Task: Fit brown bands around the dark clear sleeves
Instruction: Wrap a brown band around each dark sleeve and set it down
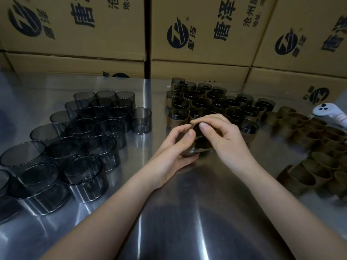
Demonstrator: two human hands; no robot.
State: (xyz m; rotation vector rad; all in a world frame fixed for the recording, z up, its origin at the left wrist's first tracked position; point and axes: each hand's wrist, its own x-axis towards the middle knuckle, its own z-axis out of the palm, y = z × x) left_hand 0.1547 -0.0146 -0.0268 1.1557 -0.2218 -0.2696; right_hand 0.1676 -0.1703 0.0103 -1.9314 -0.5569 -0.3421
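At the middle of the bench (187,212), left hand (172,151) and right hand (225,139) are gripping a dark sleeve (201,142), fingers (203,126) curling round its brown band (188,153). Bare sleeves (90,132) are crowding the left, banded sleeves (216,104) are standing just behind, and loose bands (309,136) are lying to the right.

A brushed-metal tabletop (187,212) carries everything, its surface streaked with glare. On its left side stands a tight cluster of bare dark clear sleeves (78,139), upright and touching one another, running from the near edge toward the back. At the back, right of centre, a second group of banded sleeves (216,104) stands packed in rows, each with a brown wrap round its lower part. Along the right side lie loose brown bands (309,139) — some upright, some tipped over. A white controller (330,113) rests just beside them at the far right.
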